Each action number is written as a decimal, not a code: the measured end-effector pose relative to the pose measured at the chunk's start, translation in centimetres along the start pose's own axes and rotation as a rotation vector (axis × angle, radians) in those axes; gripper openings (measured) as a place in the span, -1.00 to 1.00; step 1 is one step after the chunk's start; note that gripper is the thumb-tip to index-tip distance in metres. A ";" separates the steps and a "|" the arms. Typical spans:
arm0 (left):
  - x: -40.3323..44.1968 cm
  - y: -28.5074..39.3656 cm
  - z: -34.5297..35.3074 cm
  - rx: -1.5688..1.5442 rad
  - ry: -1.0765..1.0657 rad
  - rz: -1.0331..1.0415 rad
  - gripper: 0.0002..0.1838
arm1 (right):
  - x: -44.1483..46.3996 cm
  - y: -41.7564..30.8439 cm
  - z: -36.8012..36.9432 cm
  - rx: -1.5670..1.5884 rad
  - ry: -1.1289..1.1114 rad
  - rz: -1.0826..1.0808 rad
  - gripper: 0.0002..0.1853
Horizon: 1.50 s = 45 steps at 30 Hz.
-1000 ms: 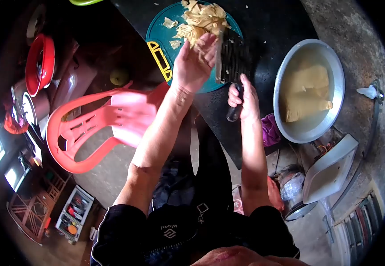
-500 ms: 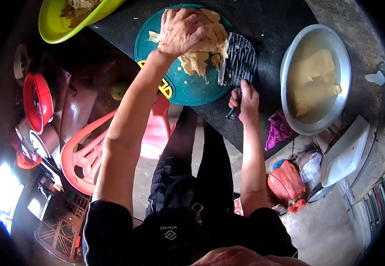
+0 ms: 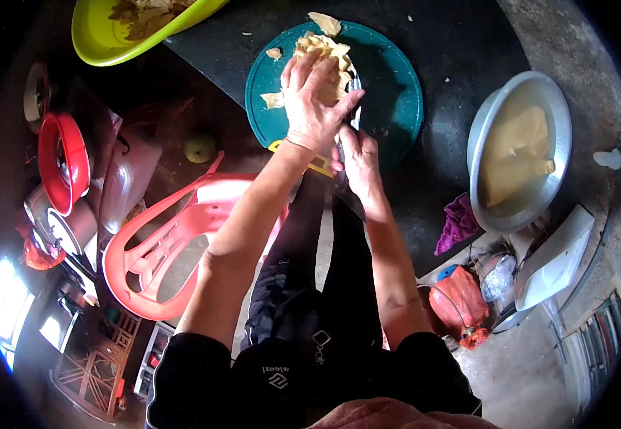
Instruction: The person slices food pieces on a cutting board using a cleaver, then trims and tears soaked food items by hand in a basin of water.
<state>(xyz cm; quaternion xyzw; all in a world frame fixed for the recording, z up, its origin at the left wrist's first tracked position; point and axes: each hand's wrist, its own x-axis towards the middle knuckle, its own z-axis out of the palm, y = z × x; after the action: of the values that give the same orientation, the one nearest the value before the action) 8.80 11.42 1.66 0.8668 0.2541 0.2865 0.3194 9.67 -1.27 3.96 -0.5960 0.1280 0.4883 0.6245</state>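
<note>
A round teal cutting board point(image 3: 392, 93) with a yellow handle lies on the dark table. Pale yellow, sheet-like food pieces point(image 3: 328, 48) are heaped on its far half, and a few loose bits lie apart. My left hand point(image 3: 312, 104) rests over the near part of the heap, fingers spread, thumb stretched across the top of a cleaver point(image 3: 357, 118). My right hand point(image 3: 360, 159) is closed around the cleaver's handle. The blade stands nearly edge-on along the heap's right side, and my hands hide part of it.
A metal basin point(image 3: 476, 143) at the right holds a yellow sheet in cloudy liquid. A lime-green bowl point(image 3: 103, 51) with more pieces sits at the upper left. A purple cloth point(image 3: 457, 223) hangs at the table edge. A pink chair point(image 3: 142, 272) stands left of my legs.
My right hand has brought the cleaver leftward against the heap and turned its broad face nearly edge-on. My left hand has slid toward me over the pieces, and its thumb now reaches the blade.
</note>
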 end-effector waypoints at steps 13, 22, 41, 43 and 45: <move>14.1 3.1 -10.8 -0.246 0.385 0.013 -0.50 | -3.5 -15.4 11.5 -0.163 -0.269 -0.298 -0.69; 24.5 -12.7 -14.9 0.912 0.231 0.037 -0.62 | 3.5 -19.8 17.6 -0.101 -0.216 -0.445 -0.67; 9.2 -8.7 -2.1 -0.044 -0.365 0.504 -0.82 | 1.8 -6.5 -6.9 0.075 -0.015 -0.145 -0.81; 8.0 -8.3 -3.5 -0.078 -0.301 0.463 -0.81 | 1.0 -6.0 -6.3 0.069 -0.022 -0.147 -0.80; 6.8 -6.0 -5.5 0.050 -0.306 0.322 -0.79 | 1.1 -4.8 -6.7 0.021 -0.070 -0.121 -0.82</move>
<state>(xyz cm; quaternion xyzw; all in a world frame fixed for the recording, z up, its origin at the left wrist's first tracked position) 8.43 21.94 3.21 0.9373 0.0679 0.1925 0.2826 16.68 -5.73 4.38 -0.5786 0.0749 0.4689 0.6631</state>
